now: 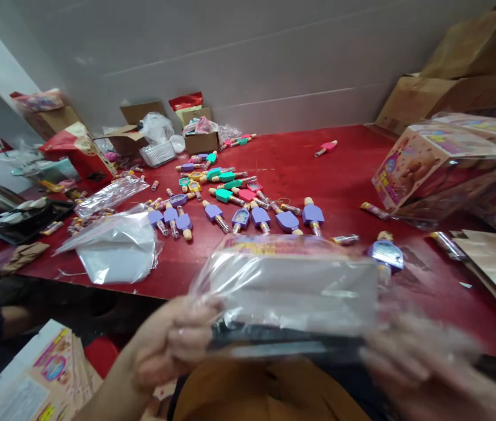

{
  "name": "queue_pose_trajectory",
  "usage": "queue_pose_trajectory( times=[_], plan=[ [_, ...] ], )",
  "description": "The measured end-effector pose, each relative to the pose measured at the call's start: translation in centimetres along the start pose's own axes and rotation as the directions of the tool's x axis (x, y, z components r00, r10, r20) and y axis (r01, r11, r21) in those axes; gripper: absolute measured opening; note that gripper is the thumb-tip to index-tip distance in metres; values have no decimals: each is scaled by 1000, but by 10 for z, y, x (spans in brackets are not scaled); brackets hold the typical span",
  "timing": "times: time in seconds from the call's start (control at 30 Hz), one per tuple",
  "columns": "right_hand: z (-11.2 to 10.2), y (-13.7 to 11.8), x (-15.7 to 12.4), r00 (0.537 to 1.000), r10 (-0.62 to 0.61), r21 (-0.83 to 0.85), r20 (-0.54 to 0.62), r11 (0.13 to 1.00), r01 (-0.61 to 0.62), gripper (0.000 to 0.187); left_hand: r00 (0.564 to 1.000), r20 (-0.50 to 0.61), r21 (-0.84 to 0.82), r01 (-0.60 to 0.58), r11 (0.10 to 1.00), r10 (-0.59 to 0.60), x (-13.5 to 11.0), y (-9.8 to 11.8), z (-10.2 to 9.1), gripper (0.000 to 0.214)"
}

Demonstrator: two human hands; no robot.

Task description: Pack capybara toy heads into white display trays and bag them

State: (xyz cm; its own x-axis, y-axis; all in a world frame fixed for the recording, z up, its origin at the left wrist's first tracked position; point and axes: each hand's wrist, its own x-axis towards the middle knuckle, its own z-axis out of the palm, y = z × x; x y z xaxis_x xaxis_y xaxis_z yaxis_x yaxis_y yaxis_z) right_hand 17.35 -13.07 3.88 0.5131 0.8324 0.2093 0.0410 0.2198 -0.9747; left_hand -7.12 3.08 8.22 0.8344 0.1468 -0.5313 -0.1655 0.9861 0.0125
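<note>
Head view: a left hand (173, 342) is gripping a clear plastic bag (291, 292) at lower center of the frame.
Its fingers are curling around the bag's left edge, while the right hand (423, 365) is blurring against the other edge, its fingers unreadable. Purple and teal popsicle-shaped tubes (259, 216) are lying beyond, across a red table (300, 146).

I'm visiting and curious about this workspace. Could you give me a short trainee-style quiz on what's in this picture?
1. What does the left hand hold?
2. True or false: a second clear plastic bag lies on the red table.
3. On which side of the view are the tilted printed boxes, left or right?

Key: 1. A held clear plastic bag around a flat pale item. 2. True. 3. Right.
</note>
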Motion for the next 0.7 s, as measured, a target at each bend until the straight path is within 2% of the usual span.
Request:
queue_pose_trajectory(
  times=[0.1,0.2,0.27,0.3,0.33,0.37,0.4,0.43,0.47,0.5,0.53,0.57,0.6,0.63,0.7],
  plan=[
    [2,-37,42,996,87,326,-25,942,-74,40,971,15,-174,-233,957,239,-11,13,43,31],
    [4,-53,67,989,140,455,-51,885,-102,33,922,63,-229,-358,905,381,-8,15,69,37],
    [2,-52,75,973,210,521,-91,843,-133,24,888,90,-110,-441,891,450,-1,14,76,41],
    [1,-50,77,962,238,544,-137,829,-128,19,847,118,2,-522,853,518,5,14,78,41],
    [1,-49,79,950,247,548,-189,829,-107,14,777,173,138,-628,766,606,11,15,78,40],
    [1,-47,80,946,222,524,-235,849,-69,9,676,261,293,-736,611,689,19,17,77,37],
    [3,-45,82,952,159,454,-262,891,-24,6,566,377,451,-803,388,733,28,19,75,30],
    [6,-43,84,966,58,324,-252,946,27,6,480,499,589,-799,124,722,38,22,73,24],
    [10,-41,87,980,-62,134,-190,987,88,9,443,603,686,-713,-147,664,48,24,70,20],
    [13,-38,89,981,-174,-93,-83,982,166,12,459,665,732,-559,-391,589,57,26,67,22],
    [15,-34,93,964,-259,-311,52,914,262,14,499,688,720,-374,-585,527,65,27,64,28],
    [16,-29,96,933,-308,-484,184,798,359,19,534,692,662,-202,-722,485,71,26,61,35],
    [15,-23,100,897,-333,-604,290,664,441,24,550,698,583,-66,-810,459,75,25,59,40],
    [12,-18,105,868,-343,-686,359,534,495,30,540,717,506,31,-862,440,76,23,57,41],
    [-1,-11,113,853,-363,-802,375,335,495,41,483,772,404,127,-906,413,73,21,56,35]
  ],
)
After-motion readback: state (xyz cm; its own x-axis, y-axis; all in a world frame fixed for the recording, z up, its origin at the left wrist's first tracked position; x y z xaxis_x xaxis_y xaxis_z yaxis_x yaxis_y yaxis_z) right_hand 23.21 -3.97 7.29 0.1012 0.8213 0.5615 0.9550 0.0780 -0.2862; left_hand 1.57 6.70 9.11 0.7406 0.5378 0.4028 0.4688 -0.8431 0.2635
